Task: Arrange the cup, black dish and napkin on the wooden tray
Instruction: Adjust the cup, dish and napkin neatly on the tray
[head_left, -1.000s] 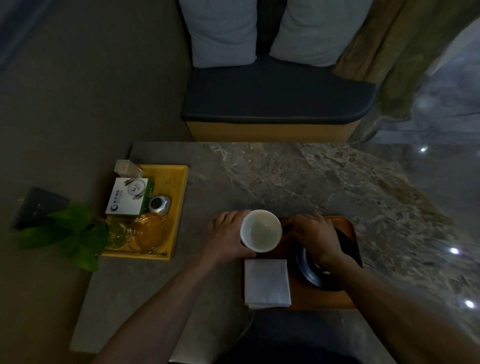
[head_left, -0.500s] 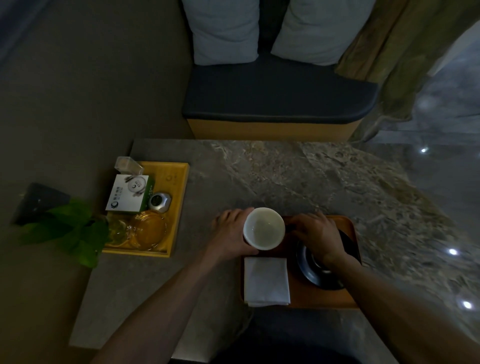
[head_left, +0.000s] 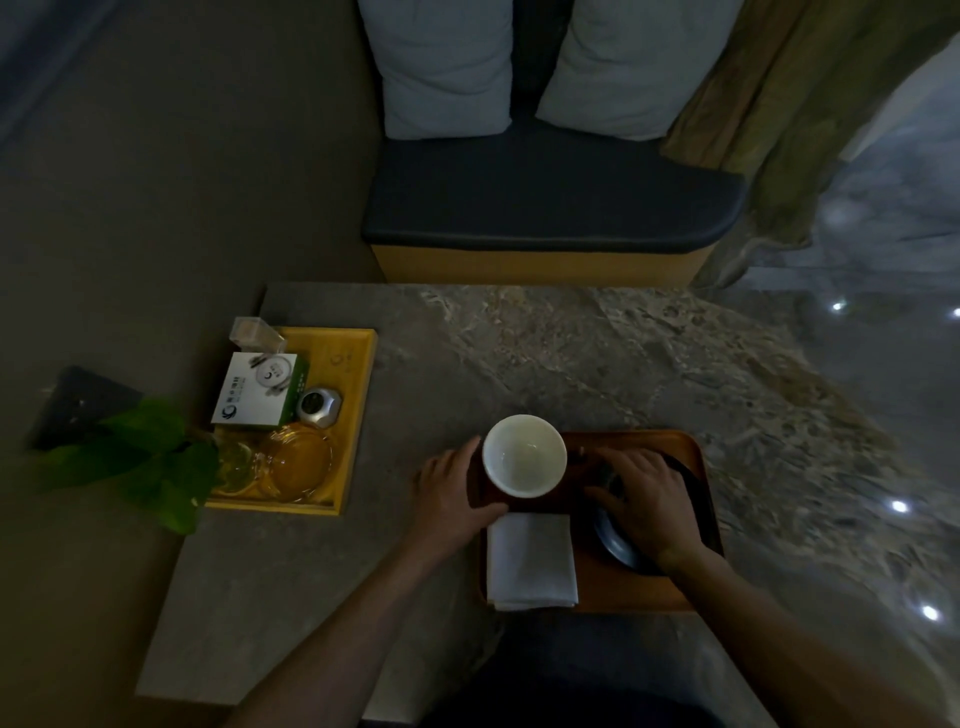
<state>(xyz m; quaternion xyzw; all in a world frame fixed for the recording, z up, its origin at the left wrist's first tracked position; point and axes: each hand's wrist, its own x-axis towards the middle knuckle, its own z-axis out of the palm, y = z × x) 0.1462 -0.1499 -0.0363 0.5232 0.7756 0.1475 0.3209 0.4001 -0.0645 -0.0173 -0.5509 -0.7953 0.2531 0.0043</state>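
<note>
A white cup (head_left: 524, 454) stands upright at the far left corner of the wooden tray (head_left: 698, 470). My left hand (head_left: 452, 499) wraps its left side, thumb under its near edge. A folded white napkin (head_left: 530, 558) lies on the tray's near left part, just behind the cup from my side. The black dish (head_left: 613, 543) sits on the tray's right half. My right hand (head_left: 644, 504) lies palm-down on the dish and hides most of it, fingers curled toward its far rim.
The tray rests near the front edge of a marble table (head_left: 597, 353). A yellow tray (head_left: 358, 415) at the left holds a box, a small clock and glassware. A green plant (head_left: 150, 457) overhangs its left side. A cushioned bench (head_left: 545, 208) stands beyond the table.
My left hand has slid a little toward me along the cup's left side. The cup, the dish and my right hand have barely shifted.
</note>
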